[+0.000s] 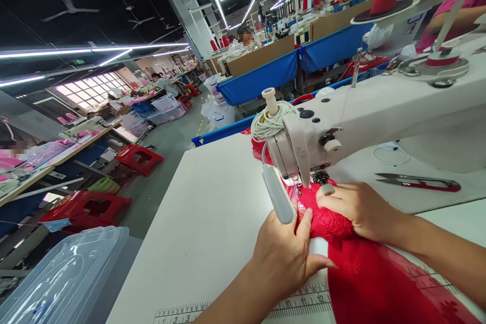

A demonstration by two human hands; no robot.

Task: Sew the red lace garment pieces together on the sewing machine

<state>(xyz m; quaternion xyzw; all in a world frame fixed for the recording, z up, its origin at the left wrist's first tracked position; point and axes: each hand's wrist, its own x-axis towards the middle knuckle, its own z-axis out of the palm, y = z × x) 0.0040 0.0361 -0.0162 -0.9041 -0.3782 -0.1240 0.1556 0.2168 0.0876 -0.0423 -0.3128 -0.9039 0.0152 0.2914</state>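
Note:
A red lace fabric (364, 273) lies on the white sewing table (205, 223) and runs under the needle of a white sewing machine (372, 111). My left hand (284, 255) rests flat at the fabric's left edge, fingers together and pressing it down just in front of the presser foot. On the lace to the right of the needle lies my right hand (359, 210), fingers curled over a bunched part of the cloth and holding it. A grey lamp tube (278, 193) hangs beside the needle.
Red-handled thread snips (417, 181) lie on the machine bed at right. A printed ruler (304, 304) runs along the table's near edge. A clear plastic box lid (64, 278) and red stools (91, 207) stand at left. Other workers sit at distant stations.

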